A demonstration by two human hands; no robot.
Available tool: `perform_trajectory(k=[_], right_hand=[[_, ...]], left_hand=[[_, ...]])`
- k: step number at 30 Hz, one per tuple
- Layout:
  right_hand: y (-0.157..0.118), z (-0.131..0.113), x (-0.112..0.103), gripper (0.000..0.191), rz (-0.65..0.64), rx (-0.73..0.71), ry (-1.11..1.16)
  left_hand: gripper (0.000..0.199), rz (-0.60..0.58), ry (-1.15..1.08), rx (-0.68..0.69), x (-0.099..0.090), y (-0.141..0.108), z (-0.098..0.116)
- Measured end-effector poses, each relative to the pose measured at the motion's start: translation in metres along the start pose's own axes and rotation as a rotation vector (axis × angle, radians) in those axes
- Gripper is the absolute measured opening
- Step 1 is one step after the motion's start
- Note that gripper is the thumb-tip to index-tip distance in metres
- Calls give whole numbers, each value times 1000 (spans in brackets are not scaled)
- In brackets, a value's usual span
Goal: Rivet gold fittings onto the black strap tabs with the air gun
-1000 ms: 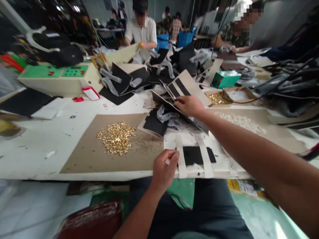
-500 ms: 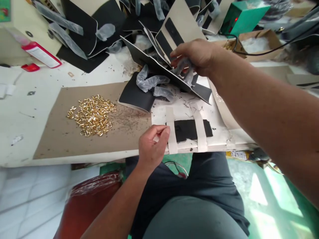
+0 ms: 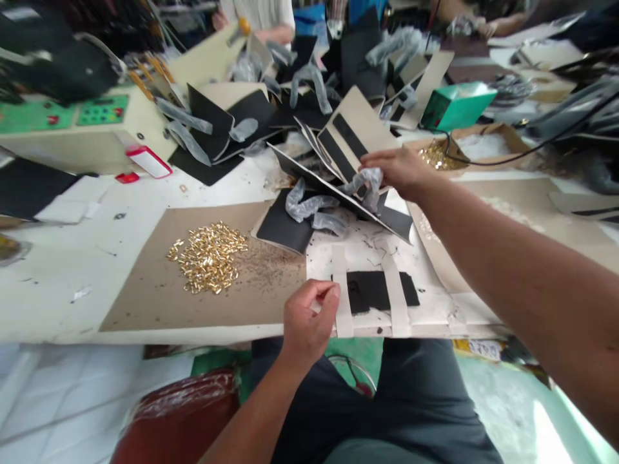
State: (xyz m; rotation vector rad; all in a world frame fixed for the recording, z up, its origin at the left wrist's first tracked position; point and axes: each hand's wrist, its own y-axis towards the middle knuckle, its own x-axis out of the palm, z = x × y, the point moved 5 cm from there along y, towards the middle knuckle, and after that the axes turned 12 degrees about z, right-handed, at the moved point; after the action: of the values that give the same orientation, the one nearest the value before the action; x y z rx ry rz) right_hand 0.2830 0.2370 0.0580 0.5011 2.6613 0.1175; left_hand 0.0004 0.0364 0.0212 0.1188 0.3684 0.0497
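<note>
My left hand (image 3: 312,316) rests at the table's front edge, thumb and fingertips pinched together; whatever may be between them is too small to name. Just right of it, two pale strips (image 3: 397,293) cross a black patch (image 3: 368,291). My right hand (image 3: 394,169) reaches over the leaning black and beige panels (image 3: 355,122), its fingers at a plastic-wrapped handle (image 3: 370,182); whether they grip it is unclear. Below lies a black panel (image 3: 285,222) with wrapped handles (image 3: 309,207). Gold metal pieces (image 3: 210,258) are heaped on a brown sheet (image 3: 155,277) at the left.
Behind the panels are more black pieces (image 3: 309,96) with wrapped handles. A green box (image 3: 457,106) and a cardboard tray (image 3: 503,138) with a black cable sit back right. A red-and-white bottle (image 3: 149,161) lies by the cream machine (image 3: 120,142). People are at work across the table.
The view has tilted up, showing more of the table's far side. My right hand has shifted slightly over the wrapped handle, its fingers now straighter. My left hand keeps its pinch beside the strips.
</note>
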Motion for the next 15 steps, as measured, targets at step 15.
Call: perform_trajectory(k=[15], right_hand=[[-17, 4, 50, 45, -229, -537, -737]], left_hand=[[26, 28, -30, -21, -6, -5, -1]])
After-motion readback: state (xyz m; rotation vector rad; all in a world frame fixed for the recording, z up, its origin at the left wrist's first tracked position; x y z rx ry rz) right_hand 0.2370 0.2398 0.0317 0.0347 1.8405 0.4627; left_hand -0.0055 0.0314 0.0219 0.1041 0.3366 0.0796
